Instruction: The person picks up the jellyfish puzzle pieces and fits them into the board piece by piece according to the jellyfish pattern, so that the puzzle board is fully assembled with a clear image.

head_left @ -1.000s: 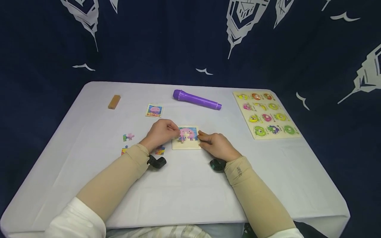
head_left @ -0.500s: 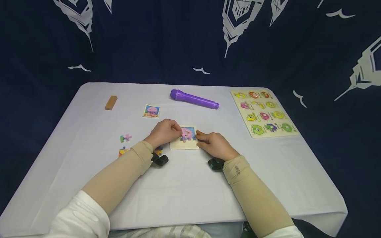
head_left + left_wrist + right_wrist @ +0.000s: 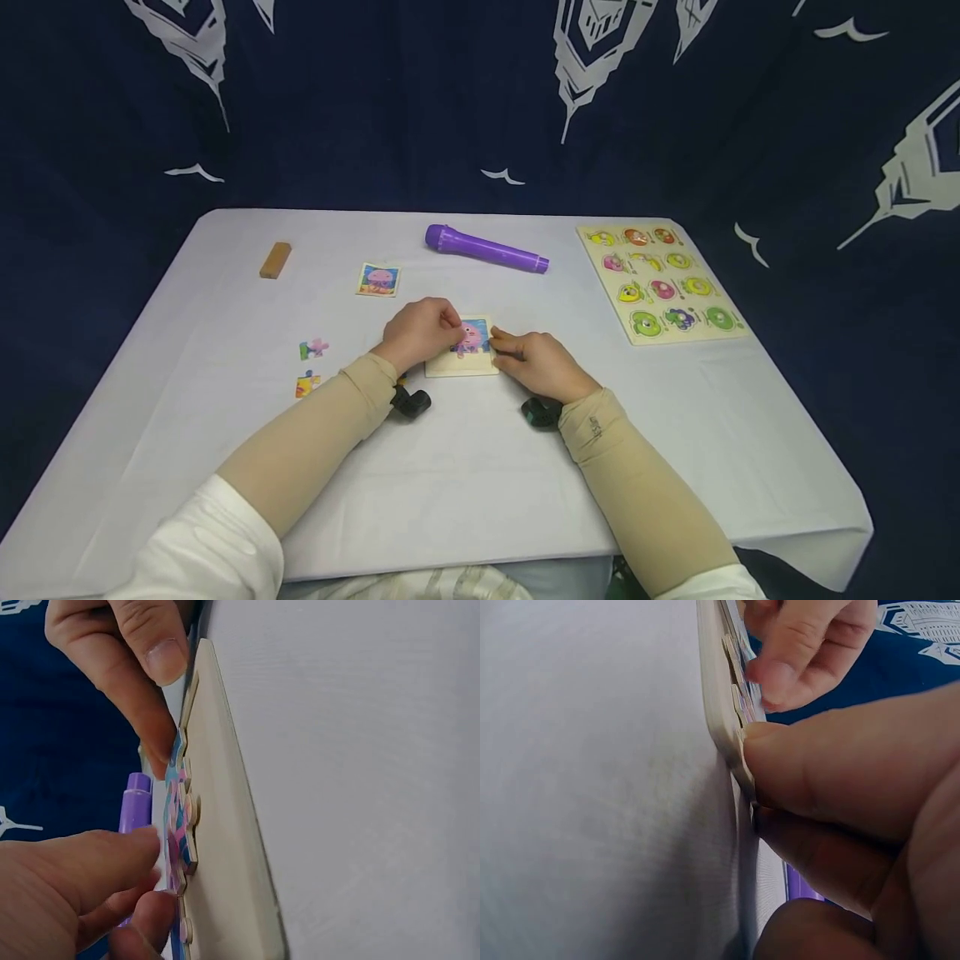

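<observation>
A small wooden puzzle board [image 3: 463, 367] lies in front of the person, its upper part holding pink-and-blue pieces [image 3: 472, 335]. Over its left side is the left hand [image 3: 423, 333], thumb and index finger pinching a pink-purple piece [image 3: 175, 862] at the near ends of the joined pieces; the fingertips partly hide it. The right hand [image 3: 546, 365] grips the board's right edge, thumb [image 3: 772, 761] on top and fingers lower at the side. Left of the left forearm lie two loose pieces, one pink and green [image 3: 313, 348], one yellow and red [image 3: 307, 383].
Beyond the board lie a small picture card [image 3: 378, 280] and a purple toy microphone [image 3: 486, 249]. A brown block [image 3: 275, 260] rests at the back left, and a fruit-picture board [image 3: 663, 283] at the right. A dark patterned cloth [image 3: 375, 100] hangs behind the white table [image 3: 465, 467].
The left hand has moved slightly right over the board, and the cream gap between the pink pieces no longer shows. The right hand keeps its grip on the board's edge.
</observation>
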{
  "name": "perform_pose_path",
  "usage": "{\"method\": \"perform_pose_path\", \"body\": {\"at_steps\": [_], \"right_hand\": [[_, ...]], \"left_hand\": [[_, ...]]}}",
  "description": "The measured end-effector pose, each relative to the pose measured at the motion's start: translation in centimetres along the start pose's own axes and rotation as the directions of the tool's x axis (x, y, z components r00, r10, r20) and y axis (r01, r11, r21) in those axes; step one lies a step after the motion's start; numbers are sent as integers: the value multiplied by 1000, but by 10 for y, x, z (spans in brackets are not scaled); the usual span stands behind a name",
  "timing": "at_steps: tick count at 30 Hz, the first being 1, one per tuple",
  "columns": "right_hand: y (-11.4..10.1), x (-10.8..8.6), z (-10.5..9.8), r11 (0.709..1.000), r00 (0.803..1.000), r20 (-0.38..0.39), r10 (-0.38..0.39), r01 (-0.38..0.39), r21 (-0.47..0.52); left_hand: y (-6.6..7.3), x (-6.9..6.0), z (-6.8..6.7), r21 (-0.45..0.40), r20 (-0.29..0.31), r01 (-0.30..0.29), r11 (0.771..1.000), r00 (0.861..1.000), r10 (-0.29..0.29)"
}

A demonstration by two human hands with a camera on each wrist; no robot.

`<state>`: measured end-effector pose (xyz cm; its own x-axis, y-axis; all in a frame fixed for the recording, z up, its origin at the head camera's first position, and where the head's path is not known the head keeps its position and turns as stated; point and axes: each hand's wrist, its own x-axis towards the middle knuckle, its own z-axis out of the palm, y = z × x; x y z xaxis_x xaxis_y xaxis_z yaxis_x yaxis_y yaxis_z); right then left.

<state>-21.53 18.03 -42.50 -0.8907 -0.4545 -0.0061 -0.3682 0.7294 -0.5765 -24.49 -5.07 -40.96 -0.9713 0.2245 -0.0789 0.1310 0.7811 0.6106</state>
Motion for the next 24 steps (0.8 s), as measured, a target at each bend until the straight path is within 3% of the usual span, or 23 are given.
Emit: {"method": "perform_pose_path", "body": {"at_steps": [4,12,24], "right_hand": [[0,0,2,1000,1000,2,0,0,-1],[-1,0,2,1000,1000,2,3,-3,0],[1,-1,0,1000,1000,2,-12,12,0]], "left_hand": [[0,2,2,22,30,7,1000,1000,-8],[-3,3,3,19,2,-2,1000,1000,2],[-2,4,5,44,12,0,999,1000,-1]]}}
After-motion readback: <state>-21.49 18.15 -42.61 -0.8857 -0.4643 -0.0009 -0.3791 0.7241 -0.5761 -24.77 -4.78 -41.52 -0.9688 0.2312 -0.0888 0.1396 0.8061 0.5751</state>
